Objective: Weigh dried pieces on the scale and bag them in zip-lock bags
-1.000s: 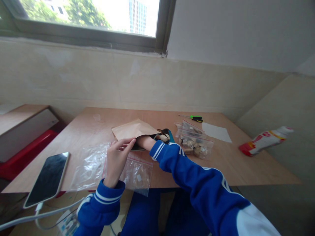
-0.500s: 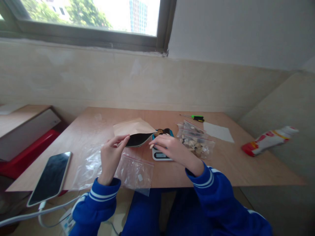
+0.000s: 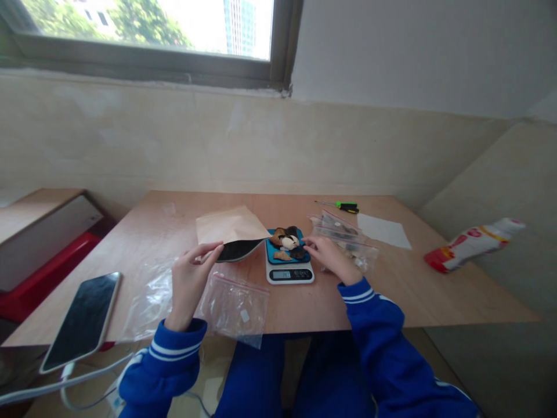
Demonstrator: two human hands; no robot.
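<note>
My left hand (image 3: 194,273) pinches the near edge of a brown paper pouch (image 3: 230,223), whose mouth gapes to show a dark lining. To its right stands a small digital scale (image 3: 290,274) with a blue platform. Dried pieces (image 3: 288,241), some tan, some pale and some nearly black, like dried mushroom slices, lie on that platform. At the platform's right edge is my right hand (image 3: 324,249), its fingertips drawn together against the dark pieces; whether one is between them is hard to make out. The scale's display is lit but too small to read.
Zip bags of dried pieces (image 3: 359,251) lie behind my right hand. Clear zip bags (image 3: 235,305) lie at the near edge. A phone (image 3: 82,319) with a cable is at the left, a screwdriver (image 3: 346,205) and white paper (image 3: 383,230) behind, a bottle (image 3: 472,247) at right.
My right hand has moved right, from beside the pouch mouth to the right side of the scale, uncovering the pieces on it. My left hand still holds the pouch. The view has shifted slightly.
</note>
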